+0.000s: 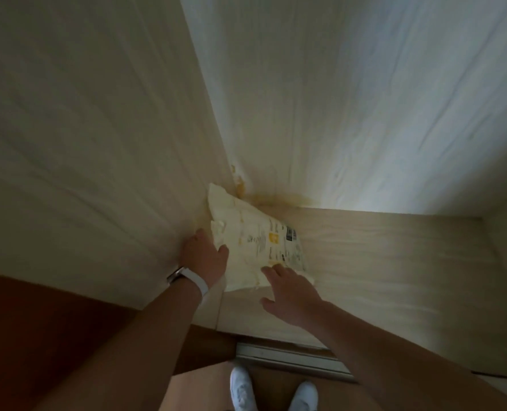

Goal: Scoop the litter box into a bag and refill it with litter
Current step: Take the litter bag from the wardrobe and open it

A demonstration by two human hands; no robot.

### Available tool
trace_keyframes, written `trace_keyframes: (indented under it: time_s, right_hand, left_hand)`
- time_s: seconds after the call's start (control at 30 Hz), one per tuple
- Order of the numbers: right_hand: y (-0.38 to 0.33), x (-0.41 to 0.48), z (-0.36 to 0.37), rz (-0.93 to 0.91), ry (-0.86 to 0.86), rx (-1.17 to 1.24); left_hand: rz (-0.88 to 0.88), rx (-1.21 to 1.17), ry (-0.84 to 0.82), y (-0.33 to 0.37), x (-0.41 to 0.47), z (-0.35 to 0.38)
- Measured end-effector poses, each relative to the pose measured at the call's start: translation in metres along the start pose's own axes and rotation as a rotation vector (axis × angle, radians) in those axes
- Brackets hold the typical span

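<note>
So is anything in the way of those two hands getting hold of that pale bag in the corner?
Nothing visible is. The left hand already rests against the bag's left edge, and the right hand hovers open at its near edge. The bag leans into the corner between two pale walls.

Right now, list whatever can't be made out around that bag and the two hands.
- Print on the litter bag: too small and blurred in the head view to read.
- Left hand: its fingertips lie along the bag's edge; a grip cannot be confirmed.
- Right hand: spread over the bag's lower corner; contact is unclear.
- Bag's lower edge: covered by both hands.
- Litter box and scoop: not in the frame.
</note>
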State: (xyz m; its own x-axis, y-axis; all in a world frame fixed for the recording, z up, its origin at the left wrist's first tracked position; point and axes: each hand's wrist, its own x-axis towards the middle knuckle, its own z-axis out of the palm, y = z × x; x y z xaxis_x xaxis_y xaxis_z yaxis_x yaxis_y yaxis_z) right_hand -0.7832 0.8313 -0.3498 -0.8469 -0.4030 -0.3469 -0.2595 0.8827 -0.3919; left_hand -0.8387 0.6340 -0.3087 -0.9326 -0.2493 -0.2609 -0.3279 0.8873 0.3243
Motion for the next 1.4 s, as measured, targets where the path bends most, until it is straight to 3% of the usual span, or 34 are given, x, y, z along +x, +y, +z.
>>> trace_keyframes:
  time_s: [0.1,0.23,0.37,0.67,0.83,1.17,1.4]
  right_hand:
    - [-0.011,0.023,0.011,-0.003,-0.013,0.008]
    - [-0.017,0.045,0.019,-0.015,0.04,-0.015]
    - [-0.019,0.052,0.018,-0.036,0.07,-0.038]
    - [0.01,0.02,-0.007,-0.022,0.192,0.019]
    - [0.024,-0.015,-0.025,-0.021,0.248,0.082]
    - [0.012,-0.087,-0.052,-0.12,0.043,0.513]
    - [-0.045,-0.101,-0.083,-0.074,0.265,0.821]
  left_hand:
    - [-0.136,-0.141,-0.058,-0.002,0.017,0.007]
    - [-0.126,-0.155,-0.111,0.002,0.033,0.02]
    - [-0.124,-0.281,-0.045,0.007,0.029,0.029]
    - [0.106,-0.525,-0.023,0.034,0.004,0.023]
    - [0.258,-0.505,-0.002,0.064,-0.017,0.01]
    - [0.32,-0.478,0.052,0.051,-0.09,-0.017]
    - [0.328,-0.624,0.004,0.037,-0.154,-0.038]
